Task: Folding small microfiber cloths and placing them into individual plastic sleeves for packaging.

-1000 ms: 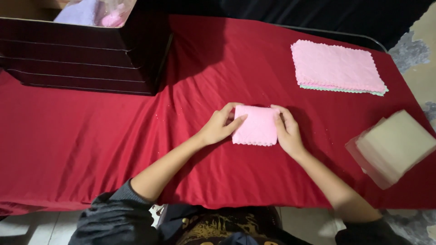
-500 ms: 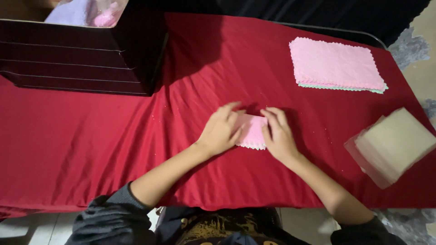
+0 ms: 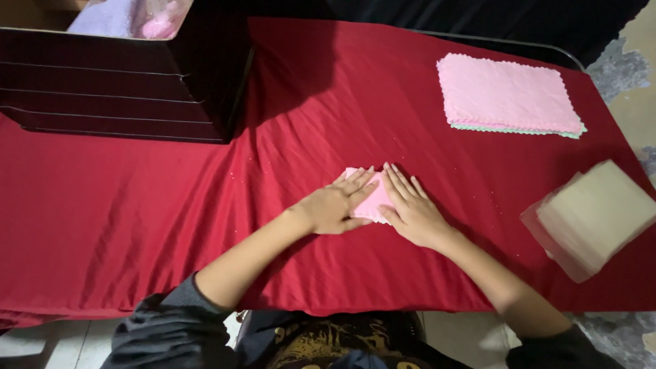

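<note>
Fingers of both hands lay flat and close together, pressed down on a small folded pink cloth (image 3: 372, 198) at the middle of the frame, gripping nothing. The left hand (image 3: 336, 205) covered the cloth's left part and the right hand (image 3: 410, 208) its right part, so only a narrow strip of pink showed between them, with a corner peeking out above the left fingertips. How many folds the cloth had could not be made out.

It rested on a red tablecloth (image 3: 137, 219), which covered the table. At the upper right of the frame sat a stack of pink cloths (image 3: 509, 92), a greenish edge showing beneath it, well apart from the hands. At the right edge lay a pile of pale clear bags (image 3: 594, 219), their make hard to tell. A dark box (image 3: 123, 82) filled the upper left, its top cut off by the frame, with something pale and pink blurred inside.

Both forearms reached in from the bottom of the frame, angled toward each other, palms down, with dark sleeves pushed up by the elbows.
</note>
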